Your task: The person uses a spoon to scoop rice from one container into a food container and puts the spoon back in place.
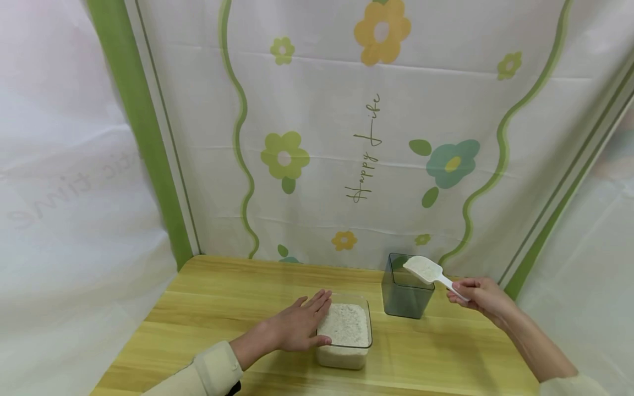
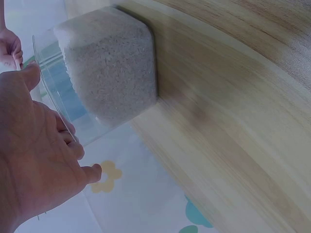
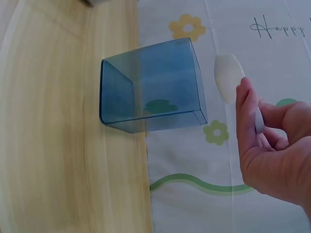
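Observation:
My right hand [image 1: 484,300] grips the handle of a white scoop [image 1: 425,268], which carries some white grain, apparently rice. The scoop's bowl is above the rim of a blue-grey see-through container [image 1: 407,300]; in the right wrist view the container [image 3: 150,90] shows no grain inside. My left hand [image 1: 301,323] rests at the left rim of a clear square container, fingers extended and thumb at its near corner. White rice [image 2: 112,68] fills much of that container, its grains showing through the wall.
Both containers stand on a light wood-grain table [image 1: 238,291], the blue-grey one farther back and to the right. A white curtain [image 1: 317,110] printed with flowers and lettering hangs behind the table's back edge, with more curtain at both sides.

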{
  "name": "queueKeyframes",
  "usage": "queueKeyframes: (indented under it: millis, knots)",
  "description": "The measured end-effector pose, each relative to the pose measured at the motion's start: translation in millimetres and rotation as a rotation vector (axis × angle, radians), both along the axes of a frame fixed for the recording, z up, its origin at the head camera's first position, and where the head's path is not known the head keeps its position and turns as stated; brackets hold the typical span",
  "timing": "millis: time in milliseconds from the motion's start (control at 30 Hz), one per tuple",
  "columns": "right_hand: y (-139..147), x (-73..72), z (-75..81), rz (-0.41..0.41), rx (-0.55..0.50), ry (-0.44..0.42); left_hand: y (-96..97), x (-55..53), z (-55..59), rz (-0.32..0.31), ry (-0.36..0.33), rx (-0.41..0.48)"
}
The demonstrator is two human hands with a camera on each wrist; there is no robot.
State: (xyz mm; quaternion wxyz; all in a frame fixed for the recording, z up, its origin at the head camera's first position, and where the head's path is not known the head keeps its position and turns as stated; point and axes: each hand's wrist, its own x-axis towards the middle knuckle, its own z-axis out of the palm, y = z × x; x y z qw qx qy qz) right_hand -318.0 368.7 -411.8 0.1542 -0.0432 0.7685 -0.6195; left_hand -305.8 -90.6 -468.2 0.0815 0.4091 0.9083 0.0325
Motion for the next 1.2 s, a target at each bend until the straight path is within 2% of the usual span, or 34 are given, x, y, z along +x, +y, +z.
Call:
queueKeyframes:
  millis: [267, 733, 1200]
  knots:
    - [-8.1, -6.8, 3.6, -0.093, 0.156, 0.033, -0.2, -0.1, -0.8, -0.001, 0.003, -0.006]
    - [-11.4, -9.1, 6.4, -0.098, 0.284, 0.107, -1.1, 1.5, 1.9, -0.010, 0.021, 0.001]
    - [-15.6, -9.1, 14.7, -0.114, 0.298, 0.108, 0.7, 2.1, 4.7, 0.005, 0.013, -0.019]
